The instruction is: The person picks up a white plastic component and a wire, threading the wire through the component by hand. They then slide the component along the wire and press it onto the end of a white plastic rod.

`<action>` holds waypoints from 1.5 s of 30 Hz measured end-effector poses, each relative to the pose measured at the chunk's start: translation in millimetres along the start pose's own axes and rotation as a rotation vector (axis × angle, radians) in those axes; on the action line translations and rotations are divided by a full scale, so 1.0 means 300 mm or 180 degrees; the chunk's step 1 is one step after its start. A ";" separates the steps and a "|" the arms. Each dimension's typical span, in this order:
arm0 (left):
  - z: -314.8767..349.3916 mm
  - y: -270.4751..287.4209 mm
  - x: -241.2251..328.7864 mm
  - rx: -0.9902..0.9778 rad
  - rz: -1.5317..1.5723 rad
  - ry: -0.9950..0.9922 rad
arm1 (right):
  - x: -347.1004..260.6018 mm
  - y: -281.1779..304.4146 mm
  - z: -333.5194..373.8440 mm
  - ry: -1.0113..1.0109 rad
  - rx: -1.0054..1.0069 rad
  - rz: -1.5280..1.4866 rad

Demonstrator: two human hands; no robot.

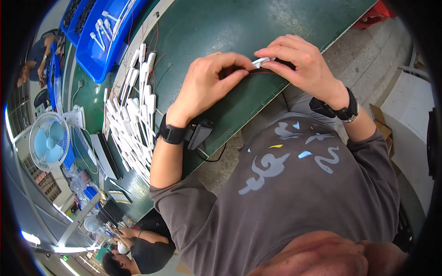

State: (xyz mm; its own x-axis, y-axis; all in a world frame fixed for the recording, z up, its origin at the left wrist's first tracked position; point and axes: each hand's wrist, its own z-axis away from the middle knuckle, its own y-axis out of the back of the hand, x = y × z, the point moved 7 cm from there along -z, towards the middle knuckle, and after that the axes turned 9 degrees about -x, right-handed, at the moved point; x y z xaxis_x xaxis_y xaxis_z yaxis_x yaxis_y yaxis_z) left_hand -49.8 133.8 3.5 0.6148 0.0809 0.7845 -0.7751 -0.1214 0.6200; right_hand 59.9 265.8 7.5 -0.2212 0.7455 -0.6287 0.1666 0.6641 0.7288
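White and plastic, one small elongated piece point(261, 61) was clamped in our bare right hand point(299, 57) over the dark-green tabletop point(207, 30); whether our left hand point(200, 80) gripped it too, we couldn't tell. Left of the grip lay heaped white paddle-shaped plastic pieces point(133, 115).

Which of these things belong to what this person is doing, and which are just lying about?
Apparently part of the work:
White plastic piece, pinched in the right hand
Thin red wire, near the left hand
Heaped white paddle-shaped pieces
Blue tray holding white pieces

Seemingly just around:
Fan with light-blue blades
Brown cardboard
Red plastic item
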 end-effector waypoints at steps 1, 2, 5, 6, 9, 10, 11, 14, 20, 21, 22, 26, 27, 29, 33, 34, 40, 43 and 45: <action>0.000 -0.005 -0.015 -0.0076 0.0469 0.0360 | 0.005 -0.001 -0.004 -0.0340 -0.0250 -0.0405; 0.003 -0.016 -0.032 -0.0147 0.0941 0.0708 | 0.017 -0.008 -0.006 -0.0681 -0.0502 -0.0797; 0.008 -0.028 -0.024 -0.0023 0.1541 0.0719 | 0.038 -0.025 -0.013 -0.1217 -0.0950 -0.1748; 0.008 -0.032 -0.022 0.0014 0.1845 0.0706 | 0.045 -0.045 -0.002 -0.1512 -0.1155 -0.2216; 0.013 -0.036 -0.011 -0.0120 0.2157 0.0962 | 0.041 -0.062 0.018 -0.1545 -0.0920 -0.2685; 0.020 -0.041 -0.014 -0.0191 0.2300 0.1095 | 0.037 -0.063 0.019 -0.1549 -0.0791 -0.2925; 0.024 -0.038 -0.016 -0.0177 0.2306 0.1084 | 0.024 -0.060 0.020 -0.1547 -0.0803 -0.2911; 0.031 -0.027 -0.033 -0.0070 0.2304 0.1055 | -0.034 -0.025 0.022 -0.1366 -0.0845 -0.1722; 0.040 -0.018 -0.038 0.0083 0.2517 0.1033 | -0.093 -0.050 0.034 -0.0859 -0.0535 -0.1084; 0.038 -0.016 -0.038 0.0097 0.2570 0.1035 | -0.095 -0.059 0.033 -0.0814 -0.0433 -0.1171; 0.036 -0.015 -0.038 0.0113 0.2621 0.1035 | -0.096 -0.063 0.035 -0.0765 -0.0330 -0.1256; 0.048 -0.021 -0.042 0.0138 0.2651 0.1041 | -0.097 -0.061 0.044 -0.0762 -0.0049 -0.0924; 0.049 -0.020 -0.039 0.0153 0.2649 0.1030 | -0.102 -0.056 0.043 -0.0748 -0.0055 -0.0913; 0.044 -0.029 -0.031 0.0038 0.2548 0.1096 | -0.094 -0.032 0.050 -0.0952 0.0043 -0.0932; 0.048 -0.041 -0.021 -0.0067 0.2387 0.1129 | -0.099 -0.001 0.038 -0.0811 0.0281 -0.0537; 0.049 -0.043 -0.019 -0.0090 0.2324 0.1124 | -0.108 0.007 0.033 -0.0682 0.0381 -0.0332; 0.044 -0.048 0.002 -0.0084 0.2214 0.1196 | -0.089 0.021 0.035 -0.0689 0.0606 -0.0351; 0.044 -0.053 0.004 -0.0138 0.2040 0.1198 | -0.089 0.021 0.034 -0.0527 0.0696 -0.0231; 0.046 -0.057 -0.002 -0.0123 0.1938 0.1221 | -0.086 0.021 0.036 -0.0533 0.0720 -0.0235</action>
State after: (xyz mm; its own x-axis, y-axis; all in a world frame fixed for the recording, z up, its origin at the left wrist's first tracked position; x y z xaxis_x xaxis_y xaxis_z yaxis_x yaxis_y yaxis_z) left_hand -34.9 122.2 -7.9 -0.0167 0.3526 0.9356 -0.9730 -0.2211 0.0659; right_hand 77.0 251.5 25.3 -0.0821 0.6810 -0.7276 0.3702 0.6987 0.6122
